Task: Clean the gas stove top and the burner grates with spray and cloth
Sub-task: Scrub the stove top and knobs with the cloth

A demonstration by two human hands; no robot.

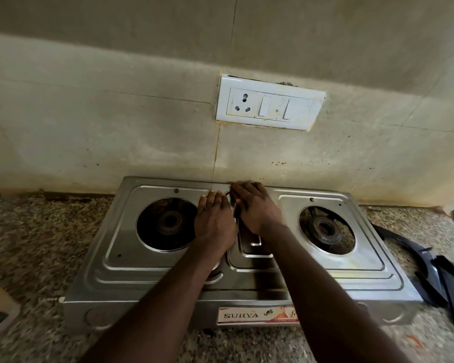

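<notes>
Done: black metal grates (pixel 435 273) off, right.
Likely remaining: silver steel stove top (pixel 168 271).
My left hand (pixel 214 221): flat; right hand (pixel 257 208): unclear.

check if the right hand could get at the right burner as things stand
Probably yes: the right hand is at the back middle of the stove top, and the right burner lies bare beside it, with nothing between them.

On the steel gas stove top (pixel 351 273), between its two bare burners and near the back edge, the left hand (pixel 214 221) lies flat with straight fingers. The right hand (pixel 257 208) rests just beside it, its fingers blurred. Dark burner grates (pixel 430 273) lie on the speckled surface (pixel 37 244) at the right.
</notes>
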